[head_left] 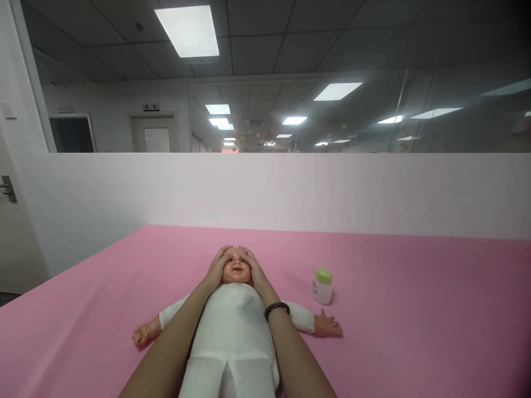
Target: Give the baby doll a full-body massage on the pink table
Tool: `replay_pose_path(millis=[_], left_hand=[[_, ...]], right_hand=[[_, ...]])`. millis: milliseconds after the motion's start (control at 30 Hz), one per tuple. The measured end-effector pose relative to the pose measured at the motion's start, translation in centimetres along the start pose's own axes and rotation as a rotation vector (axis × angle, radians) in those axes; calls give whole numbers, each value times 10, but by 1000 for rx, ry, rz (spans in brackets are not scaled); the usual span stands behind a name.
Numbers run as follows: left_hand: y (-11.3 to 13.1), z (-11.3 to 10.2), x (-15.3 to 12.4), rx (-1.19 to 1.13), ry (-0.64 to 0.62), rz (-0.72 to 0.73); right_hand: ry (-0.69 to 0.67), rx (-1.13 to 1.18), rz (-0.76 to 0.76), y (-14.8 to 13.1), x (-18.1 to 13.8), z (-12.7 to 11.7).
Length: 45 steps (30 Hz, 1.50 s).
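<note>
A baby doll (234,320) in white cloth lies on its back, head away from me and arms spread to both sides. My left hand (217,266) is curved around the left side of the doll's head (237,271), thumb on the forehead near the eye. On the opposite side my right hand (255,267) cups the head in the same way, its thumb also on the forehead. Both hands are closed against the head, and their fingertips are partly hidden around it. A dark beaded bracelet (277,309) circles my right wrist.
A small jar with a green lid (322,286) stands on the pink surface (415,309), right of the doll. Behind rises a low white wall (290,190) with glass above. A door handle (8,189) shows at far left.
</note>
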<state>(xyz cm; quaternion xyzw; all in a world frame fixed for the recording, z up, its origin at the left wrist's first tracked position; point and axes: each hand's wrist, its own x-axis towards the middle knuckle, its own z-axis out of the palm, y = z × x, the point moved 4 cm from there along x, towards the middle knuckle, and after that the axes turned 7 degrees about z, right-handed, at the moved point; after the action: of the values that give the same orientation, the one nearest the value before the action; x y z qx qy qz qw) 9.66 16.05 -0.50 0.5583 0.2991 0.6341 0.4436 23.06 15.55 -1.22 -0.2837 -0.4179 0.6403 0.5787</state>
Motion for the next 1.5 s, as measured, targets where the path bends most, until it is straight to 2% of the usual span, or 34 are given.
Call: replay_pose_path(millis=[1500], left_hand=[[-2, 1, 1, -67, 0, 7]], right_hand=[[7, 36, 18, -1, -2, 2]])
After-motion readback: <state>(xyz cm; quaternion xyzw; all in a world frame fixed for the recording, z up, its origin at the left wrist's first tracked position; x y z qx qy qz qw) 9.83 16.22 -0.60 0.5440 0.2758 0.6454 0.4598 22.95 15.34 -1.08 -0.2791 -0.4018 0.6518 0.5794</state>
